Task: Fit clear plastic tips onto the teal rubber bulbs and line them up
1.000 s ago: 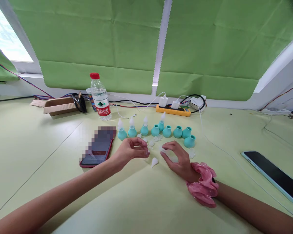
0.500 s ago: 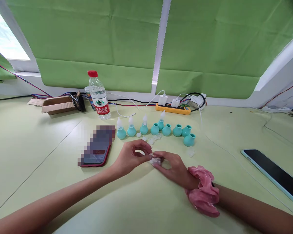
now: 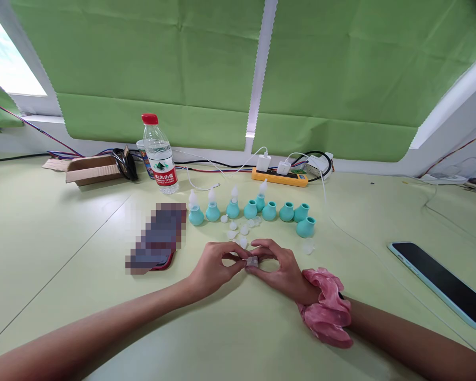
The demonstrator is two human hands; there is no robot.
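Between my two hands is a small clear plastic piece, low over the table. My left hand pinches its left end with thumb and fingertips. At its right side, my right hand grips it between thumb and fingers, a pink scrunchie round the wrist. Beyond the hands stand teal squeeze bulbs in an uneven row. Several carry a frosted pointed tip; the others show open necks. Small translucent caps lie loose between the bulbs and my fingers. Another clear bit rests to the right.
A phone, partly blurred out, lies left; another phone lies far right. Behind stand a water bottle, a cardboard box and a yellow power strip with chargers. A white cable crosses the table's right side.
My left hand has shifted slightly down, uncovering more loose caps behind it. The fingers of both hands have changed position around the clear plastic piece, which stays in nearly the same spot.
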